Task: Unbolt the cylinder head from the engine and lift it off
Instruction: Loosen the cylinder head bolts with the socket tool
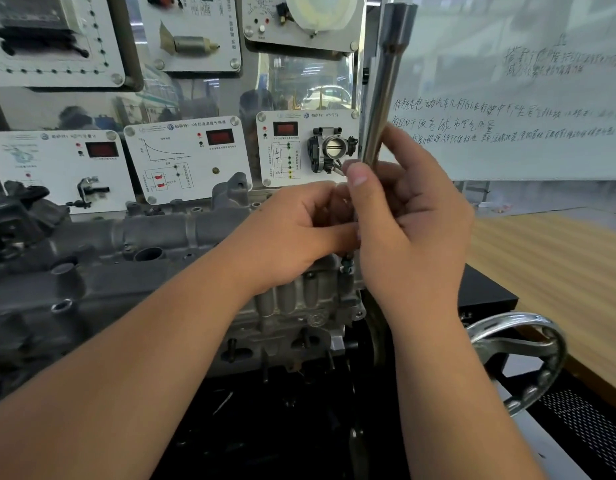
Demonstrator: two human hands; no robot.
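VW logo (306,115) on sensor panel (308,148)

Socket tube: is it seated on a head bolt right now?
No: the right hand holds the socket tube upright in the air, above the engine, with the left hand at its lower end.

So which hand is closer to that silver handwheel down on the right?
Right. The right hand is above the handwheel; the left hand is farther off, over the engine.
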